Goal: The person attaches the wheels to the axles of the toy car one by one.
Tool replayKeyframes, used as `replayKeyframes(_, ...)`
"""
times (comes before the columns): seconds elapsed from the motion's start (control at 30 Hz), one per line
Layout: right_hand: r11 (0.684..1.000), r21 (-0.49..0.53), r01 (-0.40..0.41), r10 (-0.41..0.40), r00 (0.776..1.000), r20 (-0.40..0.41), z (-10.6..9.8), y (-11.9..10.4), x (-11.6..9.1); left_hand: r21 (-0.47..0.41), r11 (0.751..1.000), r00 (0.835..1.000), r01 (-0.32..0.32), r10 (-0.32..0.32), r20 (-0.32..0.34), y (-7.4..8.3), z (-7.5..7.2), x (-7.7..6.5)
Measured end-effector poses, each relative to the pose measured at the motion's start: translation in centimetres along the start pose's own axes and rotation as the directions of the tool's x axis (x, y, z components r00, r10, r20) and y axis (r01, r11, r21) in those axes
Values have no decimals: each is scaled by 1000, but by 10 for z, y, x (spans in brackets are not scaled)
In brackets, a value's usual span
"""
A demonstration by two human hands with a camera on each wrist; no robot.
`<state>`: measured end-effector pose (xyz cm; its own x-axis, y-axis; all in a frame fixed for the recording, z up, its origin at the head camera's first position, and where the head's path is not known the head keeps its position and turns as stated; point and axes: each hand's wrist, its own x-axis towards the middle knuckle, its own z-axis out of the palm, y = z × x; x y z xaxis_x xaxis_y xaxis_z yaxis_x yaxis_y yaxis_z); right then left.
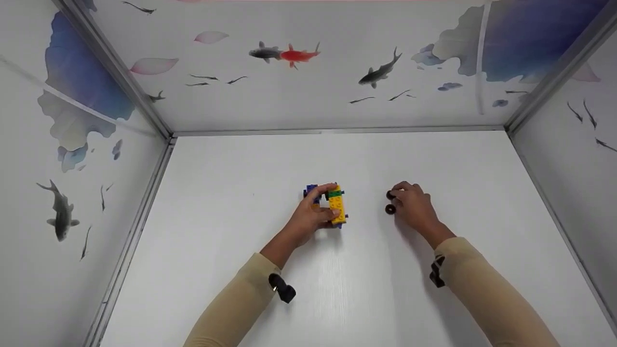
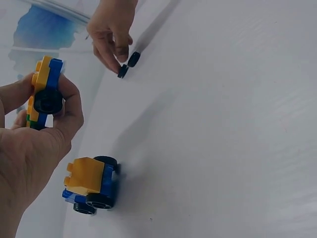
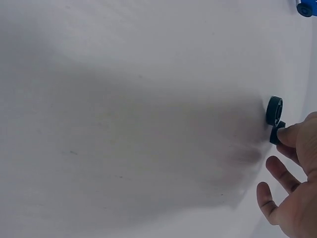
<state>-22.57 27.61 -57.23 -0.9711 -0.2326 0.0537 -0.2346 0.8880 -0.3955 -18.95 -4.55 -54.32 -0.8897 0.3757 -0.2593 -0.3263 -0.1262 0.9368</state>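
Observation:
My left hand (image 1: 307, 220) grips a toy vehicle of yellow, green and blue building bricks (image 1: 337, 206), raised above the table. In the left wrist view a black wheel (image 2: 48, 101) is fitted on its side. Below that hand, a second brick vehicle (image 2: 85, 176), yellow over blue with black wheels, stands on the table; the left hand partly hides it in the head view. To the right, my right hand (image 1: 415, 205) pinches a small black wheel (image 3: 277, 133) between thumb and finger at the tabletop. Another black wheel (image 3: 274, 110) is right beside it.
The white table (image 1: 231, 193) is enclosed by white panels printed with fish at the back (image 1: 332, 96) and both sides. Metal rails (image 1: 337, 131) run along the table's edges. Black devices (image 1: 283, 288) are strapped on both sleeves.

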Motion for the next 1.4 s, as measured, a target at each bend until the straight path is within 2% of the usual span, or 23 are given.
replayKeyframes(0.23, 995, 90, -44, 50, 996, -71, 3, 5, 1, 14, 1000, 1000, 11, -11, -8, -2, 0, 1)
replayKeyframes(0.43, 985, 169, -45, 55, 997, -58, 2, 7, 2, 21, 1000, 1000, -3, 3, 9, -3, -2, 2)
replayKeyframes(0.73, 964, 264, 11, 11, 997, -81, 3, -18, 6, 21, 1000, 1000, -20, 20, 22, -3, 1, 3)
replayKeyframes(1.0, 904, 422, 67, -39, 996, -75, 1, -55, 7, 44, 999, 1000, -7, 6, 18, -3, 4, 3)
replayKeyframes(1.13, 848, 518, 111, -86, 994, -71, 0, -72, 7, 54, 998, 1000, -15, 14, 25, -3, 4, 3)
replayKeyframes(1.27, 801, 584, 129, -112, 992, -64, -1, -82, 8, 56, 998, 999, -24, 22, 42, -4, 4, 4)
replayKeyframes(1.4, 783, 607, 132, -123, 991, -57, -1, -86, 8, 35, 999, 997, -41, 39, 70, -4, 2, 3)
